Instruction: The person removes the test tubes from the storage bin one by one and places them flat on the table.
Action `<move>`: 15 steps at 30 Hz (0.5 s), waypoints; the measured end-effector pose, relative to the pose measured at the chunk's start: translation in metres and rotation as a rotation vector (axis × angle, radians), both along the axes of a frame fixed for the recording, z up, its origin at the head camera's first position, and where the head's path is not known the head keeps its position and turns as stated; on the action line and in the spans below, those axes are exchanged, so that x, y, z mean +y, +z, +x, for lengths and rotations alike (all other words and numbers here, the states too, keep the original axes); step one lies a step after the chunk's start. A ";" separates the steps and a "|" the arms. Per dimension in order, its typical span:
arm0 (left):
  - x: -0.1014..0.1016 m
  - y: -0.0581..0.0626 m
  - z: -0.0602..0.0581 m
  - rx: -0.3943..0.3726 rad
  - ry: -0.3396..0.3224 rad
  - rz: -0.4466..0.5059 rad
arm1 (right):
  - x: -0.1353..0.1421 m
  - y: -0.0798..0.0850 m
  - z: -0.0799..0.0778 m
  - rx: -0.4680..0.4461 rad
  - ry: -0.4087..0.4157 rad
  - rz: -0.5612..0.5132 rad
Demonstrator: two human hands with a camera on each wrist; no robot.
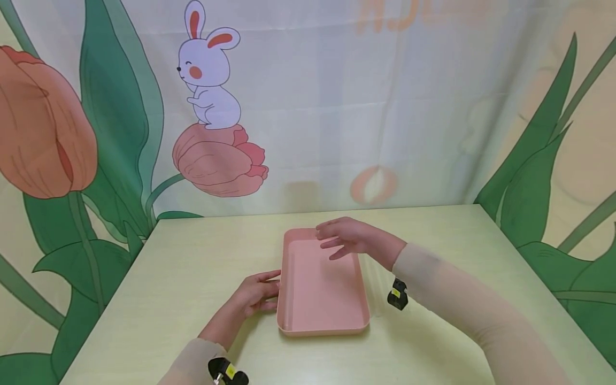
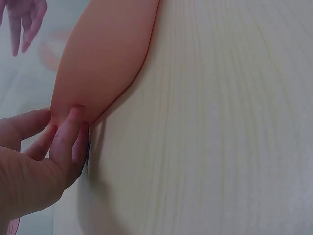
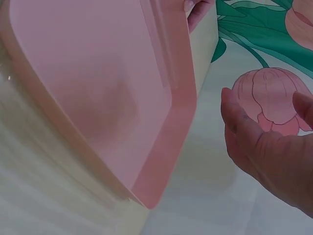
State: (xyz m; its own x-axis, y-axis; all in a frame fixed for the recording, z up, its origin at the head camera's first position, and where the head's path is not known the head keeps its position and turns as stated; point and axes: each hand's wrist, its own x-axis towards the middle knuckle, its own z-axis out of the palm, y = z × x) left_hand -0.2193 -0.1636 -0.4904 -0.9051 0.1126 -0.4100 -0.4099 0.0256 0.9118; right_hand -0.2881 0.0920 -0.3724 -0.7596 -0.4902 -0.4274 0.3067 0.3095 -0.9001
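A pink rectangular tray (image 1: 323, 283) with low walls lies on the table, its long sides running away from me, and no objects show inside it. At its left side my left hand (image 1: 260, 293) touches the outer wall with extended, slightly bent fingers. The left wrist view shows those fingertips (image 2: 76, 110) against the tray's wall (image 2: 105, 54). My right hand (image 1: 348, 235) hovers over the far right part of the tray, fingers loosely spread and holding nothing. In the right wrist view this hand (image 3: 269, 147) appears apart from the tray's corner (image 3: 161, 166).
The pale wood-grain table (image 1: 207, 256) extends around the tray. Behind it hangs a light cloth backdrop (image 1: 308, 107) printed with tulips, leaves and a rabbit (image 1: 207, 69). A small black device (image 1: 397, 294) is at the right wrist, and another (image 1: 228, 371) at the left.
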 end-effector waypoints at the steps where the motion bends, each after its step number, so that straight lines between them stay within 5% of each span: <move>1: 0.000 0.000 0.000 0.001 -0.004 0.001 | -0.003 -0.003 -0.001 -0.006 -0.001 -0.002; 15: -0.001 0.000 0.000 0.006 -0.024 -0.005 | -0.031 -0.038 -0.006 -0.095 -0.073 -0.030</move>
State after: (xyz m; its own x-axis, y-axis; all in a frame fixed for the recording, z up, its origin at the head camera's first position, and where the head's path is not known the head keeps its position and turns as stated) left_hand -0.2194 -0.1650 -0.4902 -0.9045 0.1323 -0.4055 -0.4039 0.0395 0.9139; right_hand -0.2940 0.0614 -0.4108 -0.7504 -0.4490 -0.4851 0.4119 0.2563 -0.8744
